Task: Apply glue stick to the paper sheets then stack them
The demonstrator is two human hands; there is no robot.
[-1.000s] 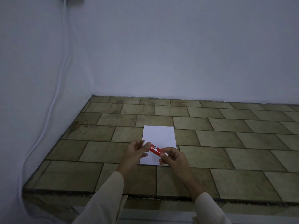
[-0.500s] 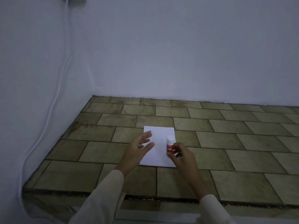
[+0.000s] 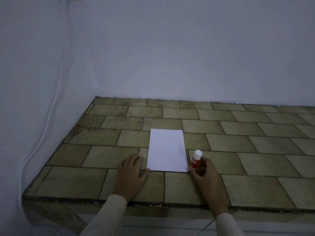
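A white paper (image 3: 167, 150) lies flat on the tiled table (image 3: 255, 184), its long sides running away from the person, its near edge close to the table's front edge; whether it is one sheet or several laid exactly together cannot be told from the head view.

The left hand (image 3: 131, 172) rests palm down on the tiles just left of the paper, fingers straight and loosely spread, holding nothing; the tip of its thumb touches the paper's near left corner.

The right hand (image 3: 204, 174) is just right of the paper's near right corner; its thumb and fingers are curled round the lower part of the glue stick (image 3: 196, 159), clamped on the red body. The glue stick stands upright (leaning a touch to the right) with its white cap on and uppermost; it is just beside the paper's right edge and not on the sheet; its base is hidden by the fingers, so whether it touches the tiles cannot be told. White lettering runs along the red body, too small to read.

Both forearms come in from the bottom edge in pale cream sleeves: the left sleeve (image 3: 105, 217) and the right sleeve (image 3: 228, 225).

The table fits into a corner between two plain pale walls (image 3: 187, 57); a white cable (image 3: 55, 92) hangs down the left wall and trails towards the table's near left corner; a reddish-brown stain (image 3: 83, 131) marks the tiles near the left wall, well apart from the paper.
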